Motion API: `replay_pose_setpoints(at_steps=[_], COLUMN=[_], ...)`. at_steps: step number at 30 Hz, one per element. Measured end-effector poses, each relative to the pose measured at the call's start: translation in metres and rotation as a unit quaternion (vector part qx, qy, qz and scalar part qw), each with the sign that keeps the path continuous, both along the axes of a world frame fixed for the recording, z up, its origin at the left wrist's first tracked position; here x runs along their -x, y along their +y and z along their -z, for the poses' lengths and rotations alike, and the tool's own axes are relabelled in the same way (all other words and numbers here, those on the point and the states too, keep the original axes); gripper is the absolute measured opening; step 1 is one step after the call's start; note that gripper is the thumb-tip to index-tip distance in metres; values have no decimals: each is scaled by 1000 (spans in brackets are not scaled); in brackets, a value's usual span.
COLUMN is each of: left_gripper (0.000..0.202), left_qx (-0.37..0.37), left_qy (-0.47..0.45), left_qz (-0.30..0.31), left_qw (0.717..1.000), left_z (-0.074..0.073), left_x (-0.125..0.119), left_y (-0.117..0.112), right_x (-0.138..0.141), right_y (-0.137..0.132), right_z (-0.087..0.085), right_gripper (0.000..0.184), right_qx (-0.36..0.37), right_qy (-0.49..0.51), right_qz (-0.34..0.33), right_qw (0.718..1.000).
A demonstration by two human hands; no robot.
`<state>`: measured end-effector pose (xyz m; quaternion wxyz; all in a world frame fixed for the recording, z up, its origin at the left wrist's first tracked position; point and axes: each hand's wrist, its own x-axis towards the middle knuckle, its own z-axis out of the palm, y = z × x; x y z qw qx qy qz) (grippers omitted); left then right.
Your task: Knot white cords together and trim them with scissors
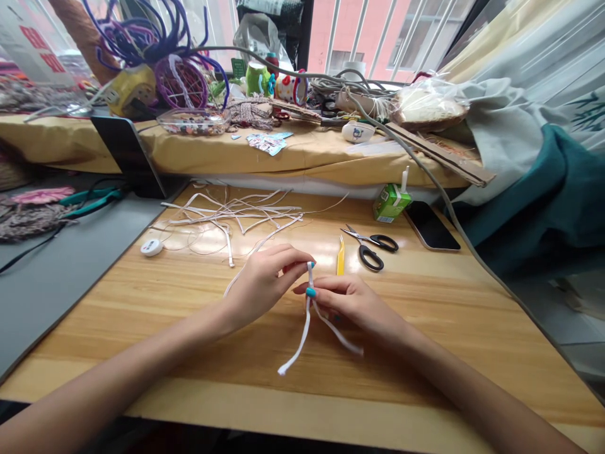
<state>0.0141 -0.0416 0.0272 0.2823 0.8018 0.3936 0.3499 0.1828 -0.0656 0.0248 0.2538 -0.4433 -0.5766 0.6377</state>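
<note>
The left hand (265,274) pinches the top of a white cord (305,329); the right hand (357,304) clamps it just below, 2 tails hanging over the wooden tabletop (227,369). Black-handled scissors (363,238) lie beyond.

You cannot read any text with certainty. At your upper left, the red lettering on the white packaging (38,49) is blurred. Markings on the white disc (151,247) and green carton (391,203) are too small.

Cords (236,215) on table (472,321), left of scissors (361,238); 1 phone (432,225) right of carton (391,203).
</note>
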Motion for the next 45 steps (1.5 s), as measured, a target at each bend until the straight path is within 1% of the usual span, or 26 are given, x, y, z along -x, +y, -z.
replay_pose_setpoints(at_steps=[2, 4, 6, 9, 17, 20, 22, 24, 26, 29, 31, 35, 36, 38, 40, 42, 44, 45], left_gripper=[20, 24, 28, 30, 22, 25, 29, 31, 29, 22, 22, 38, 36, 27, 18, 14, 14, 15], left_qx=[70, 147, 193, 209, 255, 264, 264, 270, 291, 301, 309, 392, 403, 412, 421, 430, 425, 412], left_qy=[-4, -13, -25, -45, -107, -121, -125, -113, -85, -44, -45, -80, -76, -58, -57, -65, -58, -46], left_qz=[24, 44, 55, 52, 28, 29, 33, 38, 63, 117, 123, 101, 103, 119, 134, 142, 144, 140], left_qw=[997, 988, 979, 975, 961, 956, 956, 955, 951, 945, 942, 911, 906, 902, 895, 889, 892, 899], left_z=[-2, -4, -4, -2, 3, 4, 6, 7, 9, 9, 8, 1, 0, -1, 1, 5, 8, 9], left_x=[1, 2, 2, 0, -3, -3, -4, -5, -6, -8, -9, -9, -9, -8, -8, -7, -8, -8], left_y=[2, 5, 6, 7, 8, 7, 7, 5, 4, 2, 2, 2, 2, 1, 0, 0, -1, -1], right_x=[0, 0, 1, 2, 4, 4, 3, 1, -1, -5, -7, -8, -8, -8, -8, -8, -9, -9], right_y=[0, -1, -1, -1, -2, -1, 1, 3, 7, 11, 12, 13, 13, 13, 12, 13, 13, 13], right_z=[2, 3, 2, 1, 4, 4, 4, 3, 4, 6, 8, 9, 9, 8, 8, 7, 6, 5], right_gripper=[34, 33, 34, 33, 26, 24, 23, 22, 22, 22, 22, 22, 22, 22, 21, 20, 20, 21], right_qx=[8, 1, -1, 10, 38, 58, 47, 17, -5, -2, 8, -2, -9, -22, -32, -35, -25, -13], right_qy=[4, 6, 9, 13, 31, 39, 48, 63, 83, 114, 124, 103, 93, 70, 46, 24, 26, 40], right_qz=[6, 20, 35, 49, 28, 36, 65, 111, 165, 216, 228, 223, 219, 212, 200, 177, 160, 158], right_qw=[1000, 1000, 999, 999, 998, 997, 996, 992, 983, 970, 966, 969, 971, 975, 978, 983, 986, 987])
